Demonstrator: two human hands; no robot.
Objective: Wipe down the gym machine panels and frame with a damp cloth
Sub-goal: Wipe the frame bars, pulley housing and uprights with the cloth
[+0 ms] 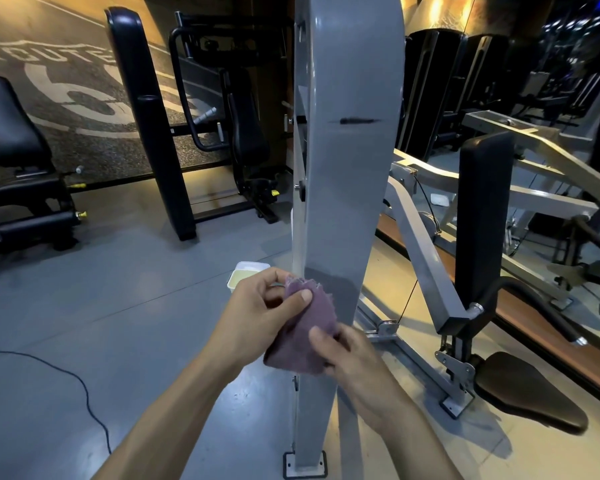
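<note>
A grey floor (84, 306) runs across the gym, with a wall mural (66, 81) of a road marking behind the black machines (146, 116) at the left. In the middle stands the tall grey panel (347, 150) of the gym machine, upright from a bolted base plate (305, 464) to beyond the top edge of the view; a dark streak (357, 121) marks its face about a third of the way down. To its right the machine's pale grey frame (423, 265) slants down to the floor beside a black upright back pad (482, 209) and a dark seat (530, 389). A thin black cable (84, 386) curls over the floor at the lower left.

Both forearms reach up from the bottom edge and meet in front of the lower part of the panel. The left hand (257, 313) is turned with its palm partly towards the camera, fingers curled, the thumb pressed on the upper part of a purple cloth (302, 334). The right hand (354, 355) shows its back, fingers curled round the cloth's lower right edge, thumb on its front. The cloth is bunched between the two hands, its frayed top edge just beside the panel; whether it touches the panel cannot be told.

A small white tub (246, 271) with pale contents sits on the floor just behind the left hand.
</note>
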